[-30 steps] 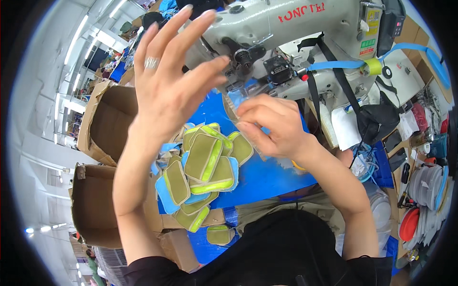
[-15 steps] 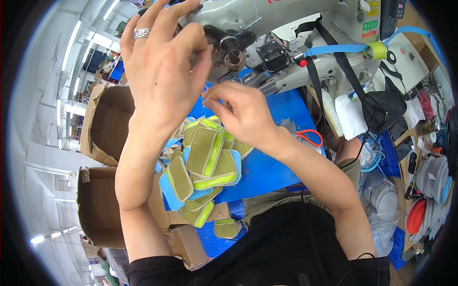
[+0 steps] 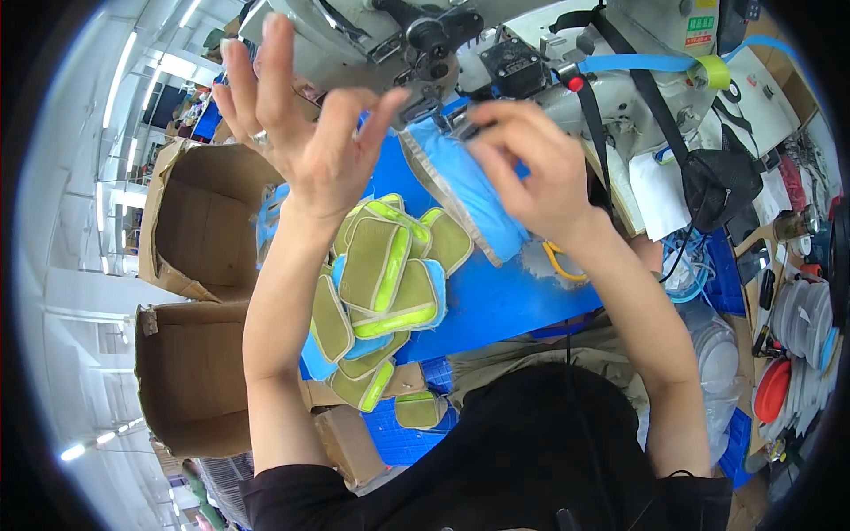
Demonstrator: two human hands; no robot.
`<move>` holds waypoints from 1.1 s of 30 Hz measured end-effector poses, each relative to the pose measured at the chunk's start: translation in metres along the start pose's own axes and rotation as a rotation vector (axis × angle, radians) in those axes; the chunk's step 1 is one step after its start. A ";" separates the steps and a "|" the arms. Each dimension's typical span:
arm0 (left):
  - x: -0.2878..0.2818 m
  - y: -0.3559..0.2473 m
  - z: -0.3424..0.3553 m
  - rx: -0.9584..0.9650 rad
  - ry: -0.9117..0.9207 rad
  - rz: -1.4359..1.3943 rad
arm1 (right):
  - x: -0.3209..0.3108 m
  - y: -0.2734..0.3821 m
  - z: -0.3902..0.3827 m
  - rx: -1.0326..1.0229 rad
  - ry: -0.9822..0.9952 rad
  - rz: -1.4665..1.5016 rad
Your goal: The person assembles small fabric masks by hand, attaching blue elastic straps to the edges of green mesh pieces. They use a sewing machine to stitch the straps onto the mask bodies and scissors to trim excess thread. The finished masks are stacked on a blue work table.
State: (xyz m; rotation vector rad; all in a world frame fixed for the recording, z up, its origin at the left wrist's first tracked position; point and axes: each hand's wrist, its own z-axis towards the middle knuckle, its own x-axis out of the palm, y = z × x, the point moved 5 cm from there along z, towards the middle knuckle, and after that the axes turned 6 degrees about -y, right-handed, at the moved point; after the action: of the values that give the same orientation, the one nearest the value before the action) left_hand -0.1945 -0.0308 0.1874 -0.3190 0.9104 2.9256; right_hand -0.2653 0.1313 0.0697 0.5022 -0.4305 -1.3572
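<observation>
A blue fabric piece (image 3: 469,190) with a beige edge slants across the blue work surface, its upper end beside the presser foot of the sewing machine (image 3: 436,53). My right hand (image 3: 544,173) has its fingers curled against the right side of this piece, the thumb lying over the blue cloth. My left hand (image 3: 305,142) is raised left of the machine head, its fingers spread apart with nothing visible in them. Below it lies a pile of olive fabric pouches (image 3: 372,257) with bright yellow-green strips and some blue backs.
Two open cardboard boxes (image 3: 149,221) stand at the left. Near my right wrist lies a yellow-orange looped handle (image 3: 556,264) on the blue work surface (image 3: 496,310). A black mesh pouch (image 3: 722,186) hangs at the right, by stacked pale discs (image 3: 801,327).
The blue fabric piece now shows by the presser foot. My right hand has moved right, onto it. My left hand has lowered and its fingers have spread.
</observation>
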 end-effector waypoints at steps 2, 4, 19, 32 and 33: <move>0.002 0.004 0.007 0.009 -0.025 -0.007 | 0.004 -0.008 0.006 0.022 -0.032 -0.014; 0.002 0.002 0.014 -0.009 0.004 -0.006 | 0.011 -0.010 0.004 0.047 -0.072 0.004; -0.001 0.000 0.001 -0.031 0.047 -0.055 | 0.026 -0.015 -0.001 0.414 -0.081 0.080; 0.001 0.004 -0.004 -0.024 0.017 -0.104 | 0.022 -0.009 -0.014 0.389 0.041 0.234; 0.000 0.003 -0.006 -0.039 0.029 -0.098 | 0.017 0.000 -0.016 0.336 0.082 0.217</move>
State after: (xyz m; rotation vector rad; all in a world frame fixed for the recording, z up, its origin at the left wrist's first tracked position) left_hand -0.1935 -0.0366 0.1845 -0.3980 0.8181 2.8591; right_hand -0.2534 0.1156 0.0563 0.7622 -0.6319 -1.0549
